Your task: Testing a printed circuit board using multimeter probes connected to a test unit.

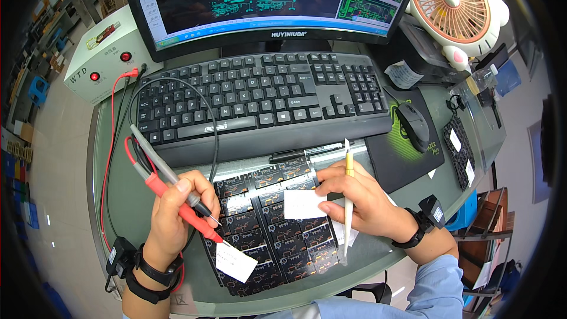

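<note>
In my left hand (180,201) are two test probes: a red one (192,218) and a grey-and-black one (162,162). Their tips point down over a panel of dark circuit boards (248,224). The red tip is at a white paper slip (235,261) on the panel's near left part; touching or just above, I cannot tell. My right hand (369,207) pinches a second white slip (304,204) by its right edge, over the panel. Between its fingers also stands a slim white-and-yellow pen-like tool (349,189), narrow end down. More white paper (344,230) lies partly hidden under that hand.
Behind the panel are a black marker (289,156) and a black keyboard (254,94). A monitor (283,0) stands at the back. The mouse (413,125) and fan (452,6) are right. A red probe lead (113,106) runs to a grey box (106,53).
</note>
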The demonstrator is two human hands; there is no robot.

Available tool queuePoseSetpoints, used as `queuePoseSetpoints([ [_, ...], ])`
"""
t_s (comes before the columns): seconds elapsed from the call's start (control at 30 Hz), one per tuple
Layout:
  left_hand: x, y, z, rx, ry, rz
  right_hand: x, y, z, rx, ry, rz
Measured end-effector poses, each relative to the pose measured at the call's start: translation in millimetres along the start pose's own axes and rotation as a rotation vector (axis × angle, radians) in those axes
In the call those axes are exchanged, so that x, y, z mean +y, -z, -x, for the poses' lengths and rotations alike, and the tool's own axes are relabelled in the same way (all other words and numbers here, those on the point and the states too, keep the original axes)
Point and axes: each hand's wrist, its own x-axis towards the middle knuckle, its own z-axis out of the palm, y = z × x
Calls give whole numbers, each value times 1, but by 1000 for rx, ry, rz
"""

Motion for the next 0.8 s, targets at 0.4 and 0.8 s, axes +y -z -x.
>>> queuePoseSetpoints([
  [0.4,0,0,-1,3,-29,-1,-2,1,-2,7,1,11],
  [0.8,21,32,-5,110,-358,442,4,8,-26,283,54,7],
])
